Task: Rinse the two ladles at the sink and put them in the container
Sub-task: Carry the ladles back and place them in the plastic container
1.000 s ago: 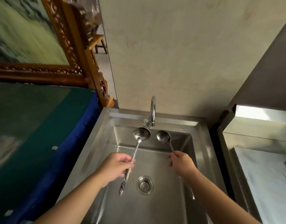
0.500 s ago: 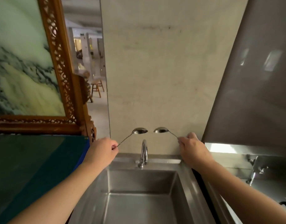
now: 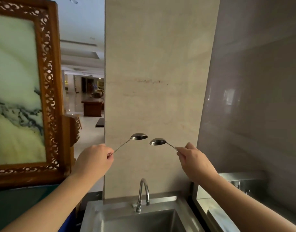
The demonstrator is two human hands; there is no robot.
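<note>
Stainless steel fills the lower middle of the head view: a sink point(image 3: 93, 220) whose basin shows only bare metal walls in the part that can be seen, with a curved chrome faucet point(image 3: 143, 191) rising from its back rim and its spout pointing down over the basin. Well above the faucet, both hands are raised in front of a beige marble wall panel point(image 3: 154, 81). The left hand point(image 3: 93, 160) is closed around the thin handle of the left ladle point(image 3: 138, 136), pinching it at the finger ends, and the handle slants up and to the right to a small round bowl held roughly level. The right hand point(image 3: 194, 160) is likewise clamped on the handle of the right ladle point(image 3: 158, 141), whose handle slants up and to the left to its own bowl. The two bowls sit near each other without touching, the left one a little higher, and whether either holds any water cannot be told. To the left stands a carved wooden frame point(image 3: 50, 97) around a pale green stone picture, with a dark green bench point(image 3: 18, 206) below it. To the right of the sink is a second stainless steel unit point(image 3: 240, 179) against a grey glossy wall; its inside is mostly hidden behind the right forearm.
</note>
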